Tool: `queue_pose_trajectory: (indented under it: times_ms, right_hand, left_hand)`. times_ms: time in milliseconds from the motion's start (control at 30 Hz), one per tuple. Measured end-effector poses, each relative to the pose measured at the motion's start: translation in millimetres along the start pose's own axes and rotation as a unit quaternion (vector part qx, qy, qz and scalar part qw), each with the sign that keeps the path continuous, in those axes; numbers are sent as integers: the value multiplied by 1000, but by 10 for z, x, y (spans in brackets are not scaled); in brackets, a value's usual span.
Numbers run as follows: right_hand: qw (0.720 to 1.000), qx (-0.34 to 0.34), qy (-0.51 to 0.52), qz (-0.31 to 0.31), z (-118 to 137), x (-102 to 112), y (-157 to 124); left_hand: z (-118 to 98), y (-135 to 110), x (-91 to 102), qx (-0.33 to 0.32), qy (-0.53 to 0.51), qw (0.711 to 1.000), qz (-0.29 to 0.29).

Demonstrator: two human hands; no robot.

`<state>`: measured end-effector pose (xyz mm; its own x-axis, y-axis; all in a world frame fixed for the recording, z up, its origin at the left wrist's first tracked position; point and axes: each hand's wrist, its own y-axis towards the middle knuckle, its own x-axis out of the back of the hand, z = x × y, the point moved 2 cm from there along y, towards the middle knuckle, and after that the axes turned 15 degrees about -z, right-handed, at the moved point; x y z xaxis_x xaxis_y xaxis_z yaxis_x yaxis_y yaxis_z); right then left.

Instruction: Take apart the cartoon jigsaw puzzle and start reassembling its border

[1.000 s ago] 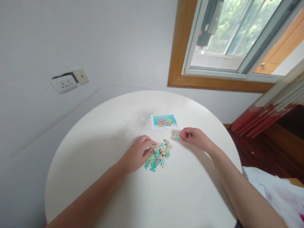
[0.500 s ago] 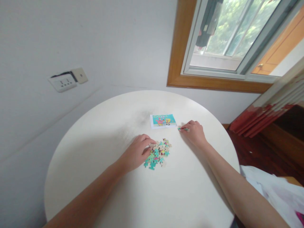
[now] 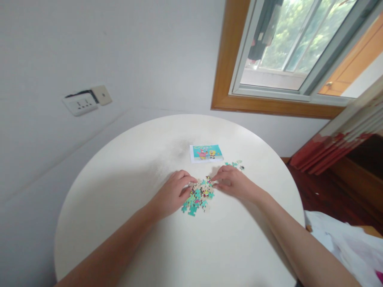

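Two hands at a pile of puzzle pieces on a round white table [image 3: 125, 191].
The left hand [image 3: 172, 195] rests with its fingers loosely curled on the left edge of the pile of puzzle pieces [image 3: 199, 195]. The right hand [image 3: 231, 183] touches the pile's upper right edge. I cannot tell if either hand grips a piece. A picture card [image 3: 206, 152] lies beyond the pile, and a few loose pieces [image 3: 236, 164] lie just behind the right hand.
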<state>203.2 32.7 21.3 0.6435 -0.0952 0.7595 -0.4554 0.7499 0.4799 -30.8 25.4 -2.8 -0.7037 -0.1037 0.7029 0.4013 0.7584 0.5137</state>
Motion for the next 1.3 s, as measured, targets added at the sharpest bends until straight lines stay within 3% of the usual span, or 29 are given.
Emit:
queue_pose_trajectory:
  times_ms: [367, 733, 1000, 1300]
  right_hand:
    - [998, 51, -23, 0, -2, -1, -4]
    - [999, 21, 23, 23, 8, 69, -17]
    - [998, 45, 17, 38, 74, 50, -37]
    - [998, 42, -43, -18, 47, -115, 5]
  left_hand:
    - [-10, 5, 7, 4, 1, 1000, 3]
    - [-6, 5, 4, 10, -5, 1000, 5]
    - [-4, -5, 6, 5, -3, 1000, 2]
    - [4, -1, 6, 1, 1, 1000, 5]
